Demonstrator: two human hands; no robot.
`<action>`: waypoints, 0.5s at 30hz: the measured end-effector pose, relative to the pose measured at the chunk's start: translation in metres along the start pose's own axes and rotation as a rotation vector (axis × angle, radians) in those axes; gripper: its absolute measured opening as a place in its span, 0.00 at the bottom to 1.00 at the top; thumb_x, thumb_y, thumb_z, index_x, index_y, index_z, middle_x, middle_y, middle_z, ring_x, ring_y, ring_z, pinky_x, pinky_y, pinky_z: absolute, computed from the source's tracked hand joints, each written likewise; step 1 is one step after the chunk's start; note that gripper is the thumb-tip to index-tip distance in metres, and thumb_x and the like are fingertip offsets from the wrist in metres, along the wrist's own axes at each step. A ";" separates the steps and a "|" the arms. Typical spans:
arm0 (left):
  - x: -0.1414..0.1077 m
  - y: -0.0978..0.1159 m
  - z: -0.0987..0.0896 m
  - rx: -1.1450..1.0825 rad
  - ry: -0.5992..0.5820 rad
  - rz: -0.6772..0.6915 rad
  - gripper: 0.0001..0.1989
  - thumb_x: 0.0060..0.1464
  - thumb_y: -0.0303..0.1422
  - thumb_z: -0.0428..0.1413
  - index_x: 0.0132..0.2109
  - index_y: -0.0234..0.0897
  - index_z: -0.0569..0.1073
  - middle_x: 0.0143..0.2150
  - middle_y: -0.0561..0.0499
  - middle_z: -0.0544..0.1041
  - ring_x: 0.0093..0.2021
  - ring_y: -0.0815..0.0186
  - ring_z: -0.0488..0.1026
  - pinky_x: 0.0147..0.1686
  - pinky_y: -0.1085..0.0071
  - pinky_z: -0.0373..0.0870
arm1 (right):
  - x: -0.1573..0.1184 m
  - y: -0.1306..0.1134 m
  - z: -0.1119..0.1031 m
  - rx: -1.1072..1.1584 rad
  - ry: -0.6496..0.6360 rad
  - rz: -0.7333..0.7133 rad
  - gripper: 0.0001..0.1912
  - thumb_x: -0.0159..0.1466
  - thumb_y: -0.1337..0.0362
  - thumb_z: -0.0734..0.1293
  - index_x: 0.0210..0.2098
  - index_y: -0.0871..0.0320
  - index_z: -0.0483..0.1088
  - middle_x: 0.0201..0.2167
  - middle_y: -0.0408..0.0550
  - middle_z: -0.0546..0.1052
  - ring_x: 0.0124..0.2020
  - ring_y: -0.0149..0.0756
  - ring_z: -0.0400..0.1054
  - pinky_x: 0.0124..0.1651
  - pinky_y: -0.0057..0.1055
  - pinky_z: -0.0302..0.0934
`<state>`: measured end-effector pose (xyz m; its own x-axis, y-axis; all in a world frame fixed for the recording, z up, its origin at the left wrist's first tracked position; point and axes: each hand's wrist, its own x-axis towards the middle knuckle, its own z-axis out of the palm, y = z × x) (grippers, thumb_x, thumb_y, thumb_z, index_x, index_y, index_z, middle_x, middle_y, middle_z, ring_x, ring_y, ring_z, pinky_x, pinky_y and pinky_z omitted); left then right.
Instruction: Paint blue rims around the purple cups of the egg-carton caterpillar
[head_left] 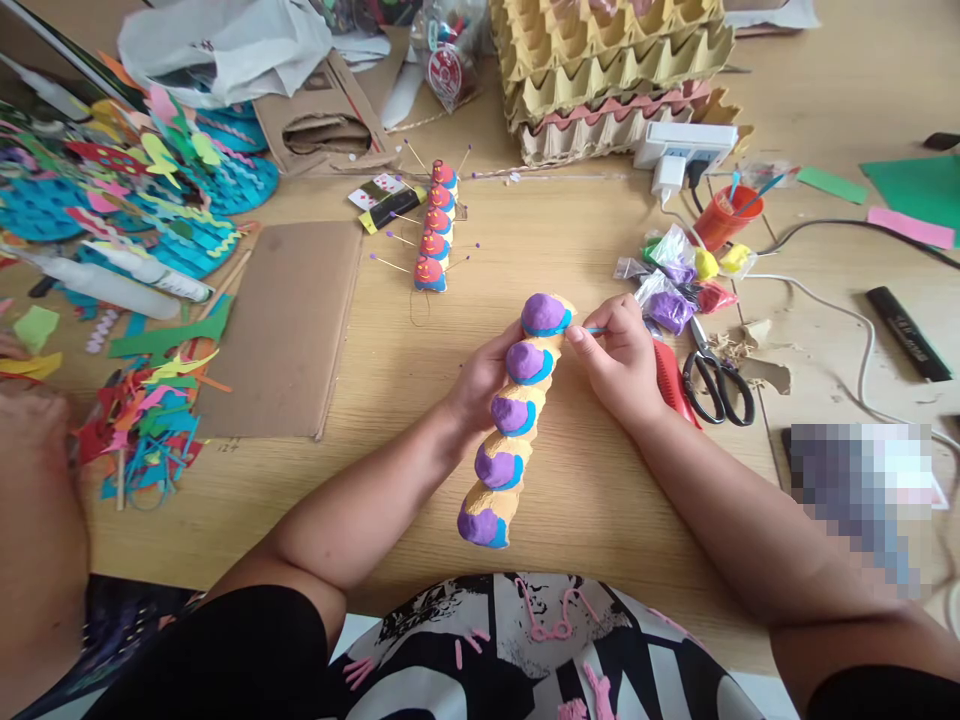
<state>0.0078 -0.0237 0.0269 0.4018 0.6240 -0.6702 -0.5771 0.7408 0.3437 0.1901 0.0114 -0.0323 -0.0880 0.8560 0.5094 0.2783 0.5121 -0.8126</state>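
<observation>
My left hand grips the far end of an egg-carton strip, its fingers partly hidden behind it. Several bumps run along the strip, each coated purple with a blue patch beside it; bare tan cardboard shows between them. My right hand is closed in a pinch on a thin blue stick, at the side of the farthest bump. Whether its tip touches the bump is hidden by the fingers. Beyond the strip stands a finished-looking carton caterpillar in red and blue, with faces and purple-tipped sticks.
Scissors, bagged clay and an orange cup lie to the right. Egg trays are stacked behind, near a white power strip. Cardboard and paper scraps are left, beside another person's arm.
</observation>
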 end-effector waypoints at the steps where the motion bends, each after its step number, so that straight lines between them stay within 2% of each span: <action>1: 0.000 0.000 -0.001 0.004 0.005 -0.002 0.20 0.62 0.53 0.62 0.35 0.42 0.69 0.16 0.57 0.64 0.12 0.71 0.54 0.17 0.72 0.56 | 0.000 0.000 0.000 0.013 -0.008 -0.008 0.25 0.69 0.39 0.72 0.31 0.52 0.68 0.32 0.43 0.66 0.37 0.38 0.65 0.43 0.40 0.64; 4: 0.001 0.001 -0.003 0.007 0.005 -0.008 0.20 0.62 0.53 0.62 0.35 0.42 0.70 0.17 0.57 0.64 0.13 0.70 0.55 0.19 0.71 0.59 | 0.000 -0.001 0.000 0.009 -0.030 -0.034 0.25 0.67 0.40 0.74 0.31 0.52 0.68 0.33 0.43 0.67 0.38 0.38 0.66 0.44 0.41 0.64; 8: 0.002 0.002 -0.003 -0.011 -0.021 -0.014 0.24 0.61 0.57 0.61 0.34 0.42 0.69 0.17 0.56 0.63 0.13 0.71 0.54 0.19 0.72 0.57 | -0.001 -0.002 0.000 -0.039 -0.014 -0.050 0.24 0.66 0.41 0.75 0.31 0.52 0.69 0.33 0.44 0.66 0.38 0.40 0.66 0.44 0.42 0.64; 12: 0.000 0.000 -0.003 -0.045 -0.068 -0.012 0.24 0.58 0.59 0.62 0.35 0.42 0.70 0.16 0.55 0.64 0.14 0.67 0.58 0.21 0.67 0.62 | -0.002 -0.004 0.000 0.000 -0.008 -0.055 0.24 0.67 0.41 0.75 0.31 0.52 0.68 0.32 0.44 0.66 0.38 0.41 0.65 0.44 0.43 0.64; 15: 0.000 0.000 -0.006 -0.052 -0.061 -0.019 0.24 0.58 0.59 0.61 0.36 0.43 0.71 0.16 0.54 0.64 0.13 0.65 0.60 0.21 0.65 0.64 | -0.001 -0.005 -0.001 -0.017 -0.006 -0.037 0.25 0.66 0.39 0.74 0.31 0.51 0.69 0.32 0.44 0.66 0.38 0.41 0.65 0.44 0.44 0.65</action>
<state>0.0041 -0.0253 0.0231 0.4543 0.6253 -0.6345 -0.6046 0.7395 0.2959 0.1893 0.0075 -0.0283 -0.1046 0.8372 0.5367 0.2914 0.5418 -0.7884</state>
